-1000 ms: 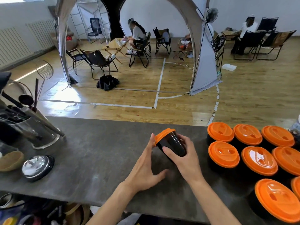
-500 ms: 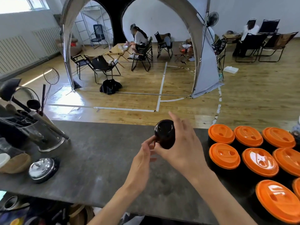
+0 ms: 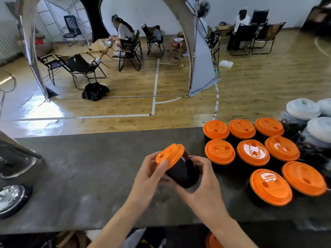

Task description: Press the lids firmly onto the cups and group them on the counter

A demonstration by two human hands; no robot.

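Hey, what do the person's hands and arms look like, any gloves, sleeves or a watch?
No gloves: the left hand and right hand are bare, and no ring shows on the fingers. The left forearm and right forearm are bare down to the picture's bottom edge, with no sleeve, watch or bracelet in view.

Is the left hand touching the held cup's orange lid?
Touching: head view shows the left hand with its thumb lying on the orange lid on the black cup.
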